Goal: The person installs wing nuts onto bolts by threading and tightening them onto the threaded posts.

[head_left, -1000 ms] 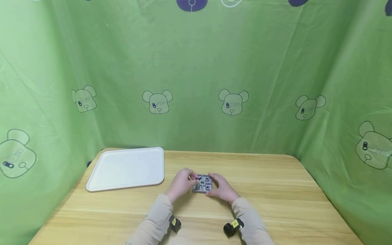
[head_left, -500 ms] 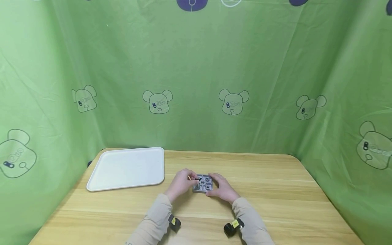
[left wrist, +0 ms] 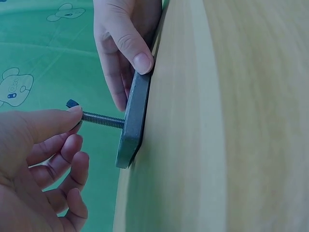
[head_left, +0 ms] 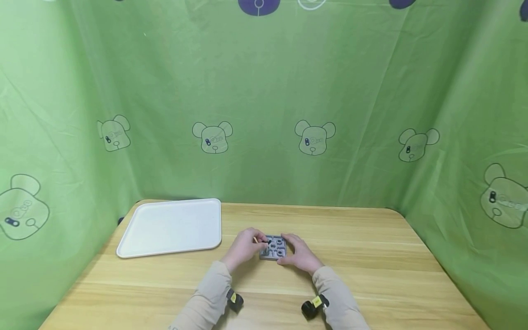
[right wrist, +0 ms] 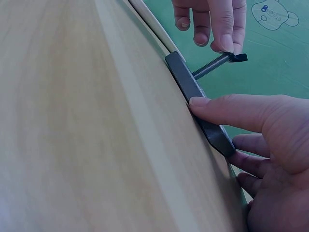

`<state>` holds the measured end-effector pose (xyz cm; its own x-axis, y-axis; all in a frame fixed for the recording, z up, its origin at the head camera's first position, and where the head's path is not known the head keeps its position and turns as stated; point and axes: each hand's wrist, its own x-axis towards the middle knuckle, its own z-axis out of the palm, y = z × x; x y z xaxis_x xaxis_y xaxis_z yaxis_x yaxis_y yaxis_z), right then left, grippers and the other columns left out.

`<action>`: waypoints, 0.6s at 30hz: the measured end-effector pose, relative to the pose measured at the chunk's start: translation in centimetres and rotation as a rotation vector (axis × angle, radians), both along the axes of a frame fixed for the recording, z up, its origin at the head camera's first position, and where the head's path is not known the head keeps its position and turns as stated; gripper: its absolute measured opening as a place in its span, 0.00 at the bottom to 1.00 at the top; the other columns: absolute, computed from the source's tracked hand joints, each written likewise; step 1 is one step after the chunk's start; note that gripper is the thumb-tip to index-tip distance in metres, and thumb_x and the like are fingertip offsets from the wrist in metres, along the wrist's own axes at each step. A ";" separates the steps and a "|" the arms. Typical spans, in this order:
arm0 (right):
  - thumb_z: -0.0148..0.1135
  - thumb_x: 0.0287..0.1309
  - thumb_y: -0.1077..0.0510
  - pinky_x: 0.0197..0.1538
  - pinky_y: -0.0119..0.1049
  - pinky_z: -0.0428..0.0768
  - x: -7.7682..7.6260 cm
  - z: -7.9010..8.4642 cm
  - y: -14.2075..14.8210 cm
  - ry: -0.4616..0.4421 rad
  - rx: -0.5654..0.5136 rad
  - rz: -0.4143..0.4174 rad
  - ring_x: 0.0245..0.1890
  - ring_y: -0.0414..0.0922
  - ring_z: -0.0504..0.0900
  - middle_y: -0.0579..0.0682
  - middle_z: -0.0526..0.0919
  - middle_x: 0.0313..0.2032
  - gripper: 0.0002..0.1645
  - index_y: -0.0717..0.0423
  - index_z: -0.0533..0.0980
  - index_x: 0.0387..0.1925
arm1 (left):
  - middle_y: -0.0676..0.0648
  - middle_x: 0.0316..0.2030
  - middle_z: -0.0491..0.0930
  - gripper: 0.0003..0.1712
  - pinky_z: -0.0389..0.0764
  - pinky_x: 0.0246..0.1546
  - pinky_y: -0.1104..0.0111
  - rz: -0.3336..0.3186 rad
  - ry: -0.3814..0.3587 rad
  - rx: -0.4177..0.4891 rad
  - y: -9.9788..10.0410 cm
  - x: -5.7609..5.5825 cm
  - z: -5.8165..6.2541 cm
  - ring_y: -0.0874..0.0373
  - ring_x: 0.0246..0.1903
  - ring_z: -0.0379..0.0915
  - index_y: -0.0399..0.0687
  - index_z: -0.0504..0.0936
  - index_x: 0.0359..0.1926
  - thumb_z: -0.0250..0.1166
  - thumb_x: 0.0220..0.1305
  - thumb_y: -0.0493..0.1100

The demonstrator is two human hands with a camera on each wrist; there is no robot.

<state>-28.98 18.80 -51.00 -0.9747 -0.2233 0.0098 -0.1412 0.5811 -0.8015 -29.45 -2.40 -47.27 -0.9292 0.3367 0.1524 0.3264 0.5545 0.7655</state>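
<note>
A grey square plate (head_left: 273,254) with several round holes or bosses on its face lies flat on the table. From it rises a threaded bolt (left wrist: 102,119) with a small black piece (right wrist: 238,57) at its top. The bolt stands near the plate's left side and its lower end is hidden in the plate. My left hand (head_left: 244,248) pinches the bolt's top between thumb and finger, the other fingers loosely curled. On the opposite side, my right hand (head_left: 303,255) grips the plate, its thumb along the near edge and its fingers at the far edge.
A white tray (head_left: 173,227) lies on the left back part of the wooden table (head_left: 350,243). Green cloth (head_left: 264,174) with mouse-like faces hangs behind the table and along both sides.
The black piece atop the bolt has turned slightly at my left fingertips. Both arms and the plate stay in practically the same place.
</note>
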 end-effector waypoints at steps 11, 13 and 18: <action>0.78 0.38 0.56 0.70 0.67 0.51 -0.1 -0.1 0.1 -0.006 -0.004 0.003 0.71 0.67 0.55 0.66 0.58 0.72 0.56 0.59 0.61 0.70 | 0.50 0.33 0.78 0.05 0.72 0.31 0.74 -0.002 0.033 -0.023 0.0 0.0 0.0 0.63 0.30 0.69 0.46 0.84 0.36 0.68 0.59 0.39; 0.78 0.38 0.56 0.70 0.66 0.51 -0.2 -0.1 0.0 -0.008 -0.003 0.002 0.72 0.67 0.55 0.66 0.58 0.72 0.56 0.59 0.61 0.70 | 0.51 0.33 0.78 0.05 0.72 0.31 0.74 -0.001 0.037 -0.033 0.0 0.0 0.0 0.63 0.30 0.69 0.46 0.84 0.37 0.68 0.59 0.40; 0.78 0.38 0.56 0.70 0.66 0.51 -0.2 -0.2 0.0 -0.016 0.003 -0.004 0.72 0.67 0.54 0.65 0.57 0.72 0.56 0.58 0.61 0.70 | 0.50 0.34 0.78 0.05 0.72 0.31 0.74 -0.008 0.041 -0.041 0.0 0.0 0.0 0.63 0.30 0.69 0.46 0.85 0.38 0.68 0.59 0.39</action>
<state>-29.13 18.80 -51.17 -0.9755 -0.2199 -0.0068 -0.1261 0.5842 -0.8017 -29.41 -2.41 -47.23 -0.9198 0.3505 0.1764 0.3615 0.5821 0.7283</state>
